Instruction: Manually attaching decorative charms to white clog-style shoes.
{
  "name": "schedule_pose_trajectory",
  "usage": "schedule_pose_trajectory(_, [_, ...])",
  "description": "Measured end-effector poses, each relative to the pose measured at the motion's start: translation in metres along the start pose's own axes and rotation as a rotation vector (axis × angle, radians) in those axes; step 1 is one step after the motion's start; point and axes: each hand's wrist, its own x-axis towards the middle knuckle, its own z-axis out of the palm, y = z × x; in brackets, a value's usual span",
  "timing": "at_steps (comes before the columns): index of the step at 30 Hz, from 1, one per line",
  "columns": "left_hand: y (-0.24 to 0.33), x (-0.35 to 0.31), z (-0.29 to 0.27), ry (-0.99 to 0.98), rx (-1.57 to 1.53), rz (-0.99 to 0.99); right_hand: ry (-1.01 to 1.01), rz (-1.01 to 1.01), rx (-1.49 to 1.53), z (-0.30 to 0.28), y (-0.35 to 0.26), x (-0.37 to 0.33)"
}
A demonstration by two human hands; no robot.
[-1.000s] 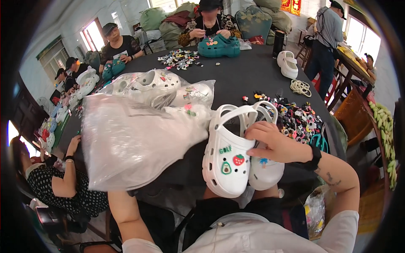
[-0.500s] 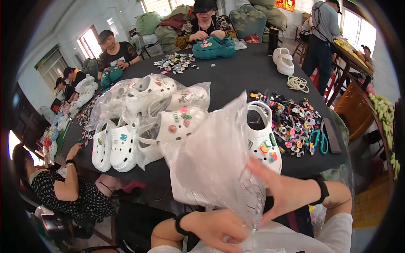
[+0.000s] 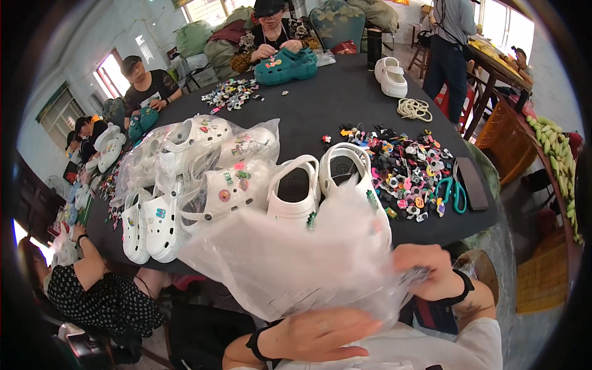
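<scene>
A crumpled translucent plastic bag (image 3: 277,259) spreads in front of me, partly smeared by motion. My right hand (image 3: 425,266) is closed on its gathered right end. My left hand (image 3: 320,333) lies below the bag's lower edge with its fingers stretched out and pressed flat, seemingly against the plastic. Just beyond the bag stand two white clogs, the left one (image 3: 293,192) and the right one (image 3: 345,161). Green charms show on them, while the bag hides their toes.
Bagged white clogs (image 3: 197,132) pile up at left, beside an unbagged pair (image 3: 161,225). Loose charms (image 3: 410,176) lie at right, near teal-handled scissors (image 3: 459,196) and a dark phone-like slab (image 3: 472,185). Across the black table (image 3: 333,92), a person handles a teal clog (image 3: 287,68).
My right hand has gone from spread fingers to a closed grip on the bag. The bag has swung lower and left, uncovering a second clog. My left fingers have straightened. The whole view has shifted.
</scene>
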Motion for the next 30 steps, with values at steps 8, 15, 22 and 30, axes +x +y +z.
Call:
schedule_pose_trajectory(8, [-0.028, -0.027, -0.001, 0.496, 0.402, -0.193, 0.307, 0.159, 0.426, 0.01, 0.019, -0.009])
schedule_pose_trajectory(15, [-0.033, 0.006, 0.022, 0.26, -0.222, -0.08, -0.506, 0.457, 0.409, 0.033, 0.027, 0.01])
schedule_pose_trajectory(22, [-0.037, -0.012, 0.0, 0.311, -0.127, -0.146, -0.439, 0.233, 0.286, 0.03, 0.026, 0.0])
schedule_pose_trajectory(30, [-0.066, -0.035, -0.019, 1.207, -0.269, -0.447, -0.315, 0.15, 0.208, 0.026, 0.004, 0.017])
